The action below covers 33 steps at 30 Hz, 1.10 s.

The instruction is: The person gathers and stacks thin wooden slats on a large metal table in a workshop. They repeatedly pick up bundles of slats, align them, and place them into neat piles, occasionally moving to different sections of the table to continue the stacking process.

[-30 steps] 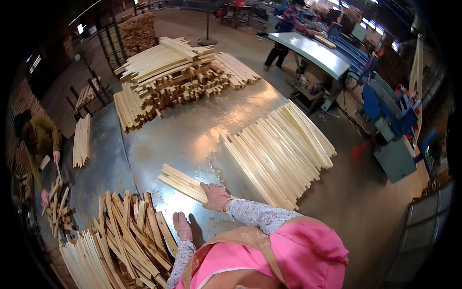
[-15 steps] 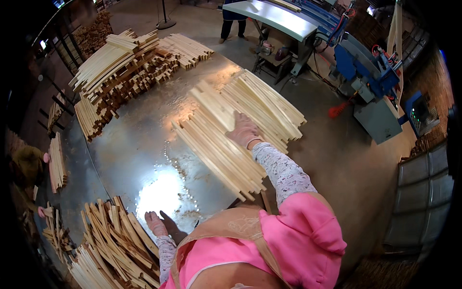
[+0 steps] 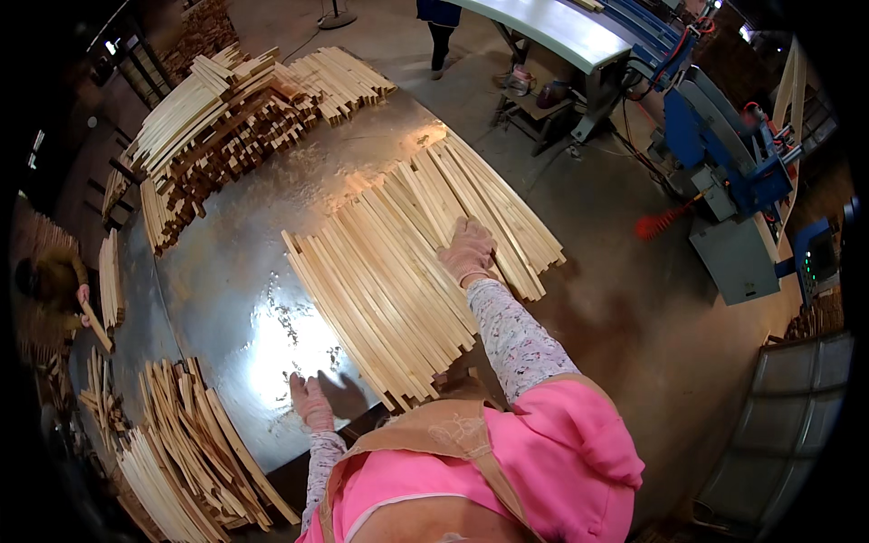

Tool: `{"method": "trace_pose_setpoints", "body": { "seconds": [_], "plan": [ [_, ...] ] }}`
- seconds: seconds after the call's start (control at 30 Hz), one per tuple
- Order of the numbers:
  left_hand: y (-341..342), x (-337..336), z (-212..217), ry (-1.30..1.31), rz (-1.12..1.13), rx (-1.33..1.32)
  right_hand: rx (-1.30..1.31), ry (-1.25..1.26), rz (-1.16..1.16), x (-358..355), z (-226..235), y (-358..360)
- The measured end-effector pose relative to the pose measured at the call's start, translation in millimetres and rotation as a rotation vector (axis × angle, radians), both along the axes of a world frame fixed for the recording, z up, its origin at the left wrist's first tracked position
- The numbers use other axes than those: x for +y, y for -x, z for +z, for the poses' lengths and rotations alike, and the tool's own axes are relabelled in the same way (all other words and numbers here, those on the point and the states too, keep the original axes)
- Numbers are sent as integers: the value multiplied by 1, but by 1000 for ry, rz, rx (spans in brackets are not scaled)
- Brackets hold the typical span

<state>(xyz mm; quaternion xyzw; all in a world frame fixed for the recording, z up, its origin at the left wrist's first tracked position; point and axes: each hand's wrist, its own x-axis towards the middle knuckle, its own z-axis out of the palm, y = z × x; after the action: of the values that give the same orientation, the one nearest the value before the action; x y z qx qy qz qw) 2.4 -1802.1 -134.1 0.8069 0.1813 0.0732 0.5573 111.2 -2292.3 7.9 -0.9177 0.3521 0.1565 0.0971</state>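
Pale wooden strips [image 3: 389, 271] lie side by side in a wide layer on the shiny metal table [image 3: 235, 262]. On the right part of this layer rests my gloved right hand [image 3: 468, 252], its fingers spread over the strips and slightly bent. A few strips beside it lie at a slant, partly over others. My gloved left hand [image 3: 312, 403] is open and holds nothing, near the table's front edge. It is left of the layer's near end, apart from the wood.
A high stack of strips [image 3: 208, 118] stands at the far left. Bent strips [image 3: 195, 434] are heaped at the near left. A co-worker [image 3: 59, 285] holds wood at the left edge. Blue machinery [image 3: 715, 136] and a white-topped table [image 3: 561, 32] stand to the right.
The strips have spread leftward into one broad, more even layer. My right hand stays on the wood, its fingers more bent. My left hand has shifted slightly right, toward the layer.
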Motion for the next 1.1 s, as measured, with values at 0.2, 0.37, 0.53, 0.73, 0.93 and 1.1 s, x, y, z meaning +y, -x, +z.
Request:
{"method": "trace_pose_setpoints", "body": {
  "seconds": [0.2,0.37,0.53,0.73,0.93,1.1],
  "plan": [
    [5,-143,63,171,-414,-51,-289,0,189,-38,-2,18],
    [-10,-270,82,213,-597,55,-317,-179,-88,-125,-4,49],
    [-35,-367,66,-58,-758,112,-193,-464,-60,-177,-20,47],
    [-41,-469,63,-359,-550,217,-61,-497,293,-213,-6,30],
    [-19,-535,77,-263,-334,263,-117,-575,368,-279,-21,9],
    [-53,-559,82,-504,-242,246,-44,-574,479,-304,-24,0]
  ]
}}
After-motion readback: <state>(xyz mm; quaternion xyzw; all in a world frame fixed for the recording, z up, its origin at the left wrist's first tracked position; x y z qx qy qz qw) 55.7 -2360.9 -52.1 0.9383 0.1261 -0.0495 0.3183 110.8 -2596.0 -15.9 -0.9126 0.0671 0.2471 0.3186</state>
